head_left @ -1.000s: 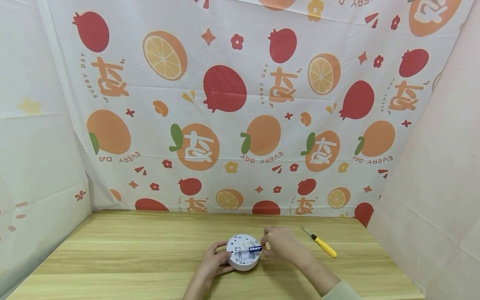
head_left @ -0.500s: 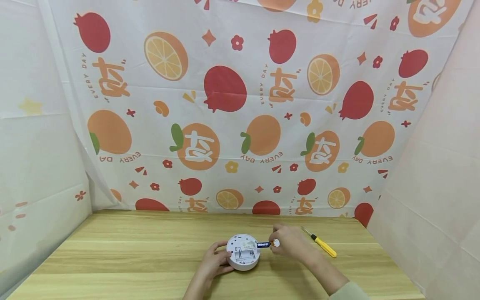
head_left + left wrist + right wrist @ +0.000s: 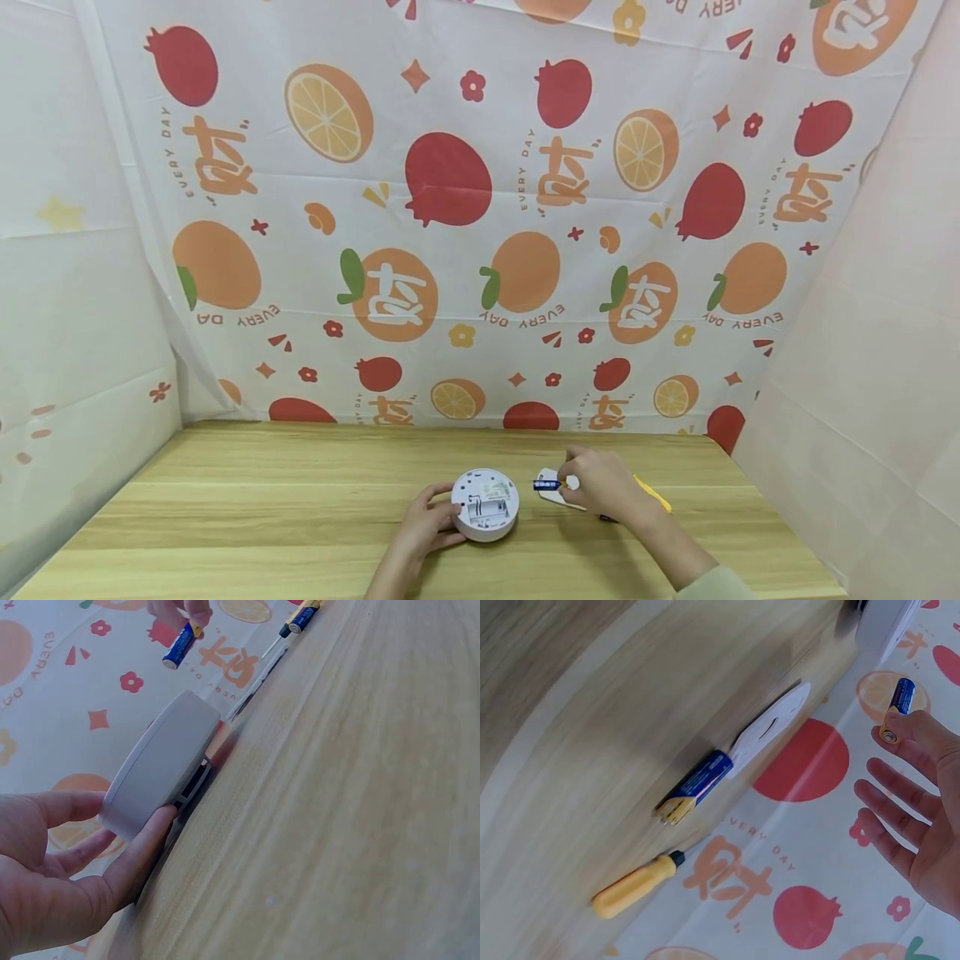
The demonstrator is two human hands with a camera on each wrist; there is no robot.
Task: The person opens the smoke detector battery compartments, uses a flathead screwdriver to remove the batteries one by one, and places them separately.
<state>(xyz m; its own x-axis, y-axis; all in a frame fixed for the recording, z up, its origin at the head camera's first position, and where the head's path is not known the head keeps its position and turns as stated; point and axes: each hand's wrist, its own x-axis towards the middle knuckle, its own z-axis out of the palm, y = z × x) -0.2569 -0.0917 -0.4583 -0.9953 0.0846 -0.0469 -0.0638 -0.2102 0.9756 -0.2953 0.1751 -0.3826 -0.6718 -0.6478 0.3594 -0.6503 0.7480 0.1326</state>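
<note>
A round white device (image 3: 480,483) lies on the table, its open battery compartment facing up. My left hand (image 3: 422,527) grips its left edge; in the left wrist view, thumb and fingers (image 3: 139,859) hold opposite faces of the casing (image 3: 161,765). Right of the device and raised off the table, my right hand (image 3: 609,485) pinches a blue and yellow battery (image 3: 546,485) between thumb and forefinger. The right wrist view shows this battery (image 3: 902,697) and the other fingers spread. Below that hand, blue and yellow battery cells (image 3: 697,780) lie beside a flat white cover (image 3: 780,720).
A screwdriver with a yellow handle (image 3: 634,886) lies right of the batteries, partly behind the right arm in the head view. The wooden table (image 3: 300,492) meets a fruit-printed cloth (image 3: 465,350) at the back.
My right hand has drawn the battery out of the device's compartment and moved right with it, above the white cover. The left hand has stayed on the device.
</note>
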